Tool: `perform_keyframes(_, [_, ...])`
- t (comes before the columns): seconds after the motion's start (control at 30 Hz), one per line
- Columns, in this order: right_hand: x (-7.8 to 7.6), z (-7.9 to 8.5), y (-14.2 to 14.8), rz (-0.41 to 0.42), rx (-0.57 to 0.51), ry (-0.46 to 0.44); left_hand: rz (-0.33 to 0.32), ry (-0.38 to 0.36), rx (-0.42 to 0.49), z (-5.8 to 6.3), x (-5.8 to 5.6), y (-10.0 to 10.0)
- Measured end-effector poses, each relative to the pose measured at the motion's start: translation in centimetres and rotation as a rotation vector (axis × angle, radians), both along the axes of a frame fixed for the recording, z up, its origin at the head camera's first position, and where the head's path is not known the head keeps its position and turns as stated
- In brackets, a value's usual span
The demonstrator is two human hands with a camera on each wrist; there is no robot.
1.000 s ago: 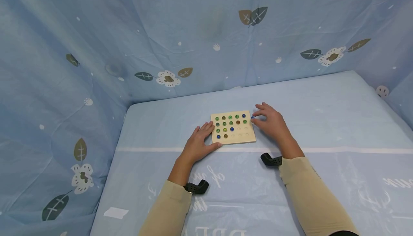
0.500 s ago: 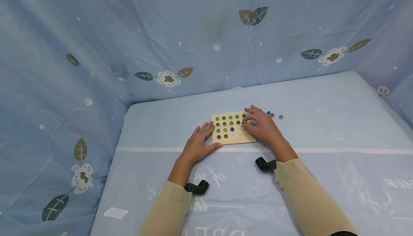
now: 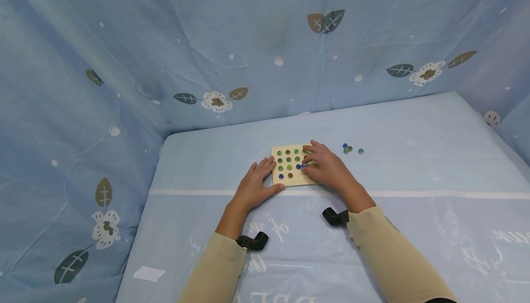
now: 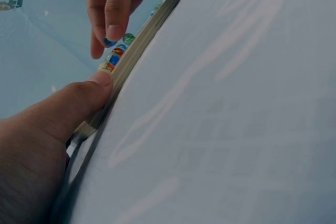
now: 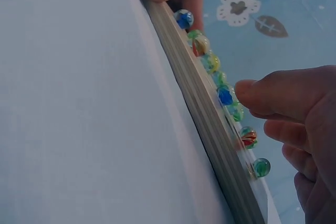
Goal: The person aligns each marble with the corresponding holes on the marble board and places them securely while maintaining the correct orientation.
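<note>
A pale wooden board [image 3: 305, 180] with rows of round hollows lies on the table, many of them filled with green, brown and blue glass marbles. My left hand [image 3: 254, 184] rests along the board's left side, fingers extended. Its thumb [image 4: 92, 94] presses the near edge at the corner. Over the right half of the board, my right hand [image 3: 327, 167] pinches a blue marble [image 4: 109, 41] between thumb and finger, close beside another blue marble [image 3: 298, 167] seated in the third row. That hand hides the board's right-hand columns in the head view.
To the right of the board several loose marbles [image 3: 349, 148] lie on the light blue tablecloth [image 3: 414, 156]. A patterned blue curtain [image 3: 273, 31] rises behind and to the left. A white paper-like patch [image 3: 149, 273] is at the front left.
My right hand has carried the blue marble from the board's right edge leftward and nearer, to the third row. The loose marbles have come into sight behind it. My left hand stays put.
</note>
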State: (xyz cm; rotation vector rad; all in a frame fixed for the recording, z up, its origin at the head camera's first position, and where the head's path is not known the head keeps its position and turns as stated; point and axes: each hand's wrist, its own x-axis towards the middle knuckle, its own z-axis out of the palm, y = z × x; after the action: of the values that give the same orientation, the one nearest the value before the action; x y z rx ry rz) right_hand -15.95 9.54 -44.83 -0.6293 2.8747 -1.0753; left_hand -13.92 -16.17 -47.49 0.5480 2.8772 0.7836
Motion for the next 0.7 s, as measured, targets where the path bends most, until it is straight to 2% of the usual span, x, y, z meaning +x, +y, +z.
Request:
perform_keyframes(0.4, [0.38, -0.26, -0.46, 0.053, 0.029, 0.044, 0.009, -0.001, -0.008, -0.11, -0.07, 0.02])
perform_keyframes(0.7, [0.49, -0.26, -0.80, 0.065, 0.064, 0.007, 0.004, -0.005, 0.007, -0.03, 0.03, -0.03])
